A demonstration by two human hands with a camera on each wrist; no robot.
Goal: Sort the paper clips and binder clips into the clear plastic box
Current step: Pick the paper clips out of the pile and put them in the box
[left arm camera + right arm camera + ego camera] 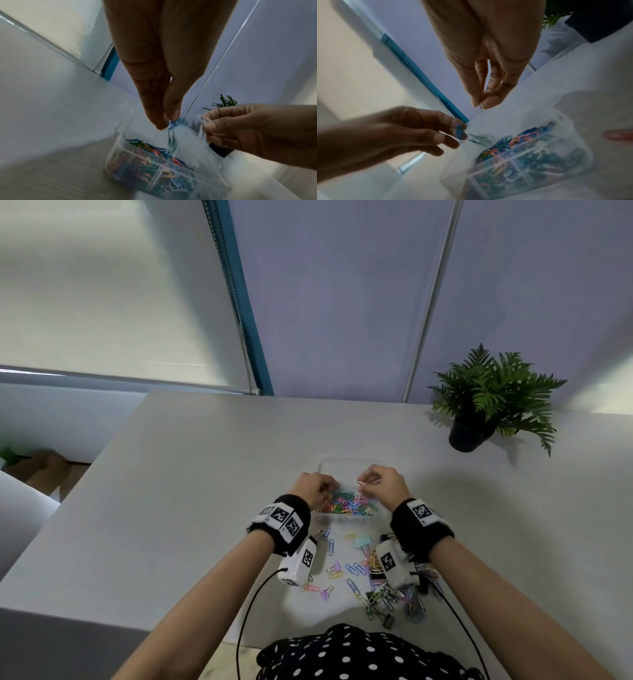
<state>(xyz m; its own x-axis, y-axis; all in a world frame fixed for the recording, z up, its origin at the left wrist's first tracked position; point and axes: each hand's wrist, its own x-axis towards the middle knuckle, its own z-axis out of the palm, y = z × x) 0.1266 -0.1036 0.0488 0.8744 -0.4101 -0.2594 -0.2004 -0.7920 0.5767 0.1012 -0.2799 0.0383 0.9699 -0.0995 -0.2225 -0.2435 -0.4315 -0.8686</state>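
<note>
A black top with white polka dots [359,655] is seen right at the bottom edge of the head view, closest to the camera, with both forearms reaching out from it over the grey table [191,474]. No brand names or readable words can be made out anywhere; the only markings are the black-and-white square code tags on the wristbands [284,517] and on the little white camera units strapped under each wrist.

The left hand [313,486] is held over the left end of the clear plastic box [346,517], fingers pointing down and pinched together on a blue paper clip [173,122], which is blurred in the left wrist view. The right hand [385,484] is held over the right end of the box, fingers curled in, with a white paper clip [203,119] pinched between thumb and fingertips. The two hands are close but not touching.

The box is sat mid-table, and its near compartments are packed with colourful paper clips [346,503]. Between the box and the person, a loose scatter of paper clips and binder clips [376,587] is left on the table, including a mint binder clip [363,541]. A potted fern [486,402] is parked at the far right.
</note>
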